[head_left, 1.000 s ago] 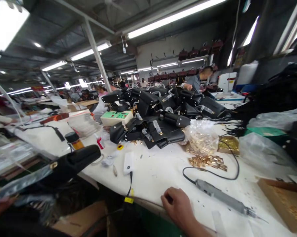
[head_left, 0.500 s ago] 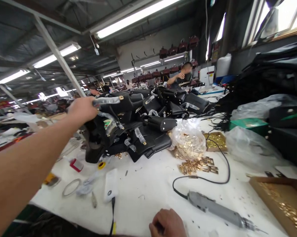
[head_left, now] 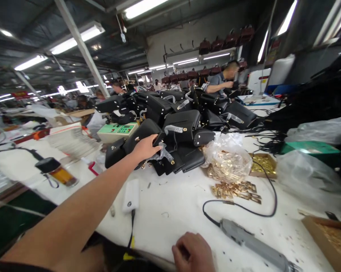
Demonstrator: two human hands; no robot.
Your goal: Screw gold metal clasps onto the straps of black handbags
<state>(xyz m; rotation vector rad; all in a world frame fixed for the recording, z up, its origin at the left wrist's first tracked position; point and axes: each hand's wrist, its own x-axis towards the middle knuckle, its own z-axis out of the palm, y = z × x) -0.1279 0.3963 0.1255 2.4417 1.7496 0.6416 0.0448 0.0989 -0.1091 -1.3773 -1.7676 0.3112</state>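
My left hand (head_left: 146, 148) reaches over the near side of a pile of black handbags (head_left: 181, 121). Its thumb and fingers are apart, touching a black handbag (head_left: 144, 130), and the thumb lies beside a strap wrapped in clear plastic (head_left: 166, 154) with a gold buckle. Part of that bag is hidden by the hand. Near the table's front edge my right hand (head_left: 193, 252) rests curled into a loose fist, and nothing shows inside it. To its right lies a grey corded power tool (head_left: 249, 241).
On the white table (head_left: 159, 211) are a white power bank (head_left: 131, 194), a bag of gold hardware (head_left: 229, 162), loose gold buckles (head_left: 238, 190) and a box of gold parts (head_left: 329, 238). Left stand an amber bottle (head_left: 58, 172) and a green-panelled machine (head_left: 118, 130). A co-worker (head_left: 222, 81) sits beyond the pile.
My left hand has come down and to the right; the handbag it held up by its wrapped handle is no longer raised. The view has shifted left. My right hand keeps its place.
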